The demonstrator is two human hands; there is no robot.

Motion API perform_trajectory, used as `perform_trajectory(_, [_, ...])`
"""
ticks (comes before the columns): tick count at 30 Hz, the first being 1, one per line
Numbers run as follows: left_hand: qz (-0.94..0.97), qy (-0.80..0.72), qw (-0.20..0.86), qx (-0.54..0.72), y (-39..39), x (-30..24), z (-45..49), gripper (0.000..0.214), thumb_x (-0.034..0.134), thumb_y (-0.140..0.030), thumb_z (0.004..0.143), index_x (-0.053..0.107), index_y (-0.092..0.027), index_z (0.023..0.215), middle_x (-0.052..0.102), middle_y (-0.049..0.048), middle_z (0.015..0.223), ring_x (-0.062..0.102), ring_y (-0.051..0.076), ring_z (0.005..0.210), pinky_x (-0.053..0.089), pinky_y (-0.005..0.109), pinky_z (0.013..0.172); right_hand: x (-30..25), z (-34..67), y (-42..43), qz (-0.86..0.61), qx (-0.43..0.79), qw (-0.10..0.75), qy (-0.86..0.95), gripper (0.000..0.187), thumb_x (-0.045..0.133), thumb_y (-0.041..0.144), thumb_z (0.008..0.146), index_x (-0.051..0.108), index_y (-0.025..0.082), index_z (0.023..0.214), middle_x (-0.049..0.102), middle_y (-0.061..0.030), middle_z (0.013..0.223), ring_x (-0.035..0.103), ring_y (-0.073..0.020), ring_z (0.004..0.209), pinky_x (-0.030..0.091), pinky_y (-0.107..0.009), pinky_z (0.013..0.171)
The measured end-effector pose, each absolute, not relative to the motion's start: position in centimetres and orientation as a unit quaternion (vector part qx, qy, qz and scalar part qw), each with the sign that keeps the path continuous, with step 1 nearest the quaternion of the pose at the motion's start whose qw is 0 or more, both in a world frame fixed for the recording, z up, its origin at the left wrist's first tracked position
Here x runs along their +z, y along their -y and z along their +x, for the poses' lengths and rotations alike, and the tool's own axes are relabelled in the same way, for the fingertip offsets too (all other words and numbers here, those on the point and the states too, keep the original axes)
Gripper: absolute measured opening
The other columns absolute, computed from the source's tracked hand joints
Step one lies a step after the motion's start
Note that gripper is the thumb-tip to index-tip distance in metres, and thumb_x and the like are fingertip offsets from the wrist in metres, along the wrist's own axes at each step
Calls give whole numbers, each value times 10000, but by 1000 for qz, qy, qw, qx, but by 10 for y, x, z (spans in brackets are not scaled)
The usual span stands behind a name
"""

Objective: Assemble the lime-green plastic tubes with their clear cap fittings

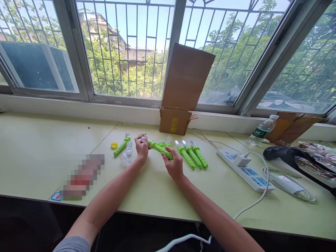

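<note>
A bright green plastic stick with a clear tip (pixel 159 147) is held between my two hands above the table. My left hand (pixel 142 148) pinches its clear end, and my right hand (pixel 174 165) grips the lower end of the green handle. Behind them lies another green piece (pixel 167 142), partly hidden. Left of my left hand are a similar green stick (pixel 122 146), a clear plastic tube (pixel 128 147) and a clear cup-like piece (pixel 125 160). Several more green sticks with clear tops (pixel 194 155) lie side by side to the right of my right hand.
A yellow ring (pixel 113 145) lies at the left. An open cardboard box (pixel 173 120) stands against the window wall. On the right are a power strip (pixel 245 170) with cables, a water bottle (pixel 263 130) and a black curved object (pixel 286 157). The table's front edge (pixel 162 217) runs beneath my forearms.
</note>
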State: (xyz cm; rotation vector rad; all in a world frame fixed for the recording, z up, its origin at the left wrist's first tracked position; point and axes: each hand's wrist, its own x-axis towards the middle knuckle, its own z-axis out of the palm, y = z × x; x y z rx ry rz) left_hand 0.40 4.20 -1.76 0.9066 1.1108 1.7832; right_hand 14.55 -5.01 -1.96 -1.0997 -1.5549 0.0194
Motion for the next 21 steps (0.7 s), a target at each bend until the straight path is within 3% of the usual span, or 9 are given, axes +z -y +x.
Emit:
perform_trajectory(7, [365, -437, 418, 708, -40, -17, 5, 361, 622, -417, 814, 456, -196, 1046, 577, 8, 776, 605, 121, 601, 518, 220, 470, -18, 147, 50, -527, 59, 559, 637, 360, 541, 456, 883, 604, 191, 1119, 691, -59, 900, 600, -134, 522, 526, -288, 557])
perform_trajectory(14, [350, -439, 415, 716, -38, -13, 4, 353, 615, -394, 823, 443, -206, 1068, 576, 10, 810, 609, 119, 632, 533, 233, 493, -14, 144, 53, -481, 50, 567, 667, 468, 584, 333, 818, 506, 173, 1251, 547, -136, 1084, 600, -214, 838, 518, -257, 487])
perform_trajectory(21, [333, -441, 422, 719, -39, -13, 2, 356, 627, -407, 821, 443, -214, 1057, 561, 9, 791, 612, 137, 639, 541, 260, 490, -21, 148, 48, -503, 82, 562, 651, 399, 589, 374, 832, 576, 200, 1191, 639, -75, 942, 606, -161, 639, 519, -281, 539])
